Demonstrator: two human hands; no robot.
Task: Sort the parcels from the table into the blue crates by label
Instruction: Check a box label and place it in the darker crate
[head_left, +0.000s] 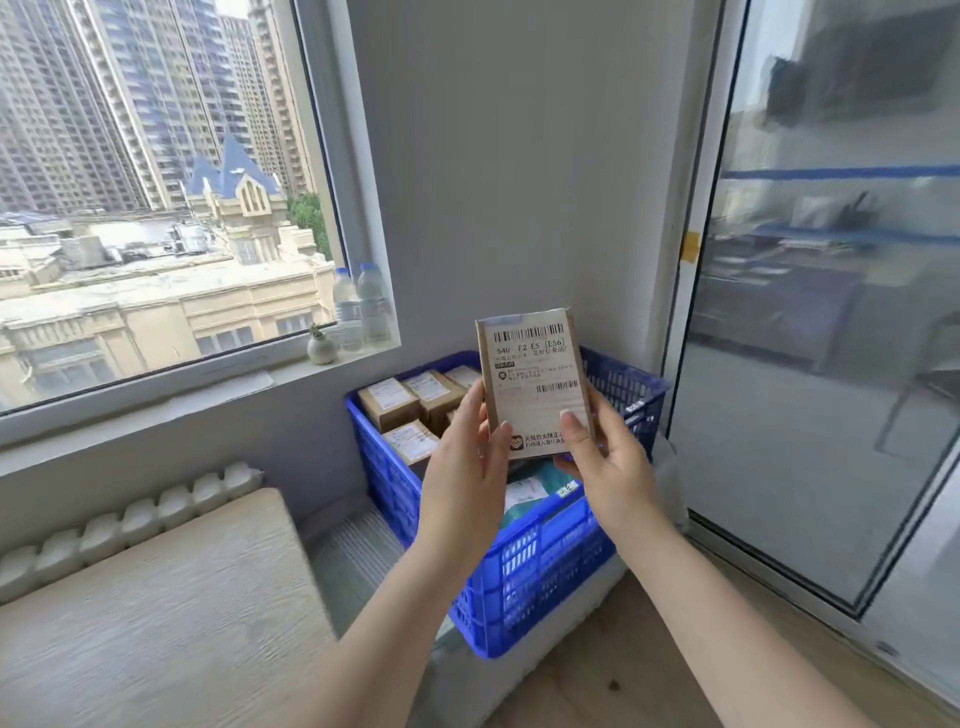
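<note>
Now both hands, left hand (464, 467) and right hand (605, 457), fingers gripping parcel (535, 384) upright above blue crate (524, 566).

We cannot read the small print on the parcel (535, 384) label above the left grip (467, 467). The parcel and both grips hide part of the blue crate (545, 561) interior. The lower frame edge cuts off the table (156, 623).

left hand (467, 457): raised, thumb up, fingers curled in a grip | right hand (605, 454): raised, thumb forward, gripping | both forearms extended, converging ahead
</note>
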